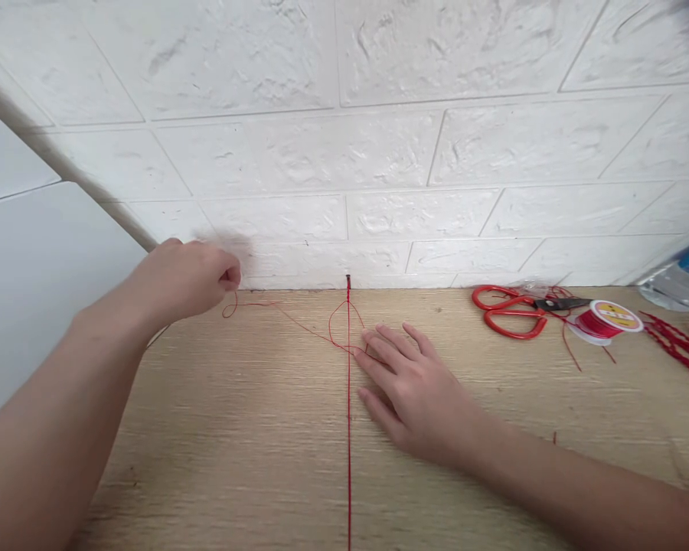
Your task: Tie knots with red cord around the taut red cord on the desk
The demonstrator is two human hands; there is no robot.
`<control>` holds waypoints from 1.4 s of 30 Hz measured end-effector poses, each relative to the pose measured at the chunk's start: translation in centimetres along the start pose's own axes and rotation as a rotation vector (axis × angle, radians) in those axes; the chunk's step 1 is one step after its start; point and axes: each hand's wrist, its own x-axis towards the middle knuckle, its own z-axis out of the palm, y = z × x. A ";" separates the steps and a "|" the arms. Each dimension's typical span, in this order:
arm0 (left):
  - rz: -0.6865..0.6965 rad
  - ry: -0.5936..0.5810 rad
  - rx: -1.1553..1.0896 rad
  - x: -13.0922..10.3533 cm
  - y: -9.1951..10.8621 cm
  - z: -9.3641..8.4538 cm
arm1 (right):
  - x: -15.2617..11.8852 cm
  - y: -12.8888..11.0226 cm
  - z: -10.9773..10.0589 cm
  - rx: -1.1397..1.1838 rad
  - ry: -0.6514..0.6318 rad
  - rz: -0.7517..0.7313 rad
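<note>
A taut red cord (349, 444) runs straight toward me over the tabletop from a small dark fastening (347, 281) at the foot of the wall. Just below that fastening is a short twisted, knotted stretch (348, 295). From there a thin red thread (304, 325) makes a loose loop across the cord and trails left in a small curl. My left hand (192, 272), raised at the left near the wall, is closed on the thread's far end. My right hand (405, 383) lies flat with fingers spread, its fingertips at the loop's right side, beside the cord.
At the right, orange-handled scissors (514, 312) lie against a spool of red thread (602, 321). Braided red cords (677, 344) and a clear plastic bottle (680, 279) are farther right. A white brick-patterned wall (390, 153) bounds the back; a white panel (40, 268) stands left.
</note>
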 end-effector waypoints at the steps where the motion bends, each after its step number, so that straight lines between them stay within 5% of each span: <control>1: -0.013 -0.156 0.078 -0.1 -0.3 0.1 | 0.0 0.0 0.0 0.005 0.004 -0.002; 4: -0.008 -0.482 0.108 -0.3 -0.3 0.5 | 0.1 0.1 -0.1 0.016 0.035 0.000; 9: 0.135 -0.438 -0.214 -0.2 5.0 2.4 | 0.4 0.8 0.4 0.048 0.117 0.115; 12: 0.174 -0.595 -0.331 -0.4 8.4 4.2 | 0.5 1.3 1.0 0.095 0.119 0.186; 15: 0.166 -0.628 -0.421 -0.7 9.8 5.7 | 0.5 1.6 1.4 0.139 0.110 0.212; 33: 0.034 -0.667 -0.283 -0.1 5.5 4.2 | 1.4 4.3 1.1 0.061 0.103 0.463; 37: 0.111 -0.593 -0.324 -0.6 7.6 4.0 | 1.2 4.7 1.4 0.192 0.108 0.376; 42: 0.174 -0.237 -0.387 -2.0 11.5 6.7 | 1.2 5.0 2.0 0.227 0.136 0.326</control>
